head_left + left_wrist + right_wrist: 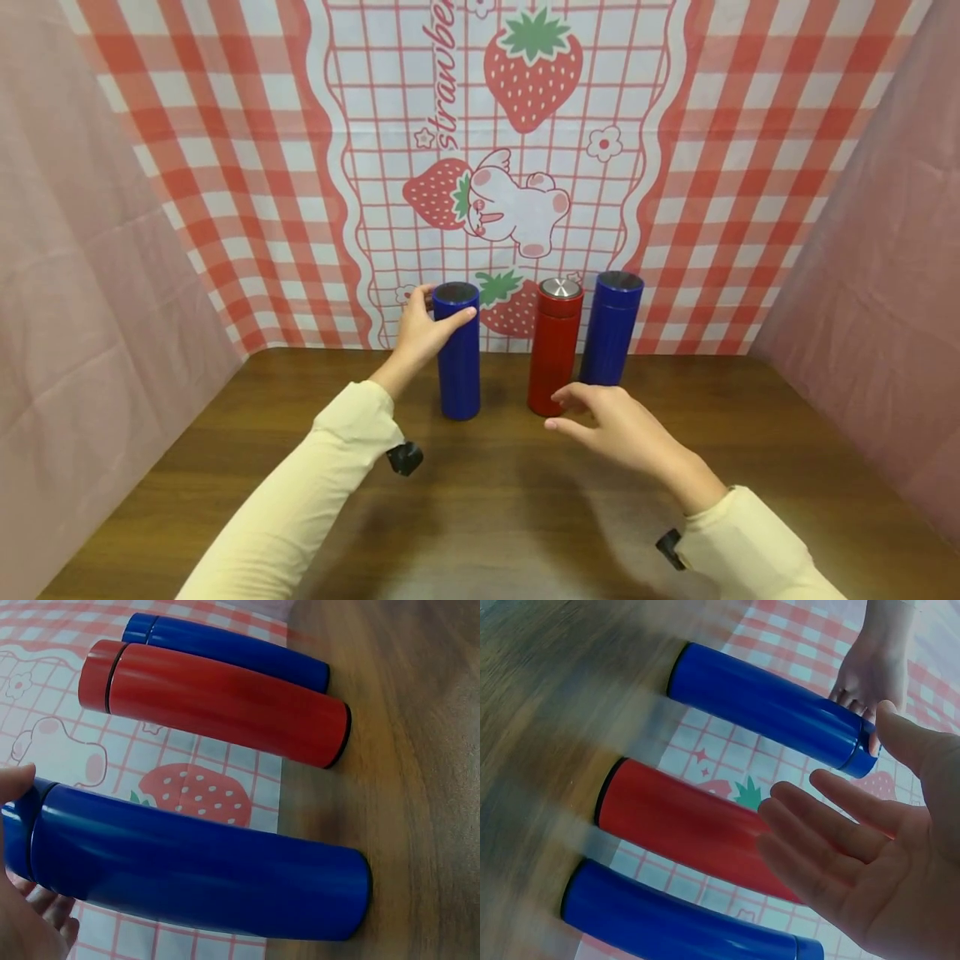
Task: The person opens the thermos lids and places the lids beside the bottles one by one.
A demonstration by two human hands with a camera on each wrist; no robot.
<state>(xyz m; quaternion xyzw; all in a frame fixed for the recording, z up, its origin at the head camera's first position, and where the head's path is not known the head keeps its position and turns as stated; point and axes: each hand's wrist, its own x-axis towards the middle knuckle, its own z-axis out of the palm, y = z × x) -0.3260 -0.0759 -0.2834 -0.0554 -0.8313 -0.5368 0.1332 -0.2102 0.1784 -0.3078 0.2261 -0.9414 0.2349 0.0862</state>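
Note:
My left hand [422, 335] grips the lid end of a blue thermos bottle [460, 367], thumb on the near side and fingers around the far side. This bottle is upright, its base at or close to the tabletop. To its right stands a red thermos bottle [555, 354] with a silver-topped lid. A second blue thermos bottle [611, 333] stands right beside and slightly behind the red one. Low in front of these two, my right hand [626, 425] holds nothing; its spread, slightly bent fingers [832, 817] overlap the red bottle in the right wrist view.
The bottles share a brown wooden table [480, 517]. Behind them hangs a red-and-white checked cloth [262, 208] with strawberry prints. Pale pink cloth walls [97, 317] close off the left and right sides.

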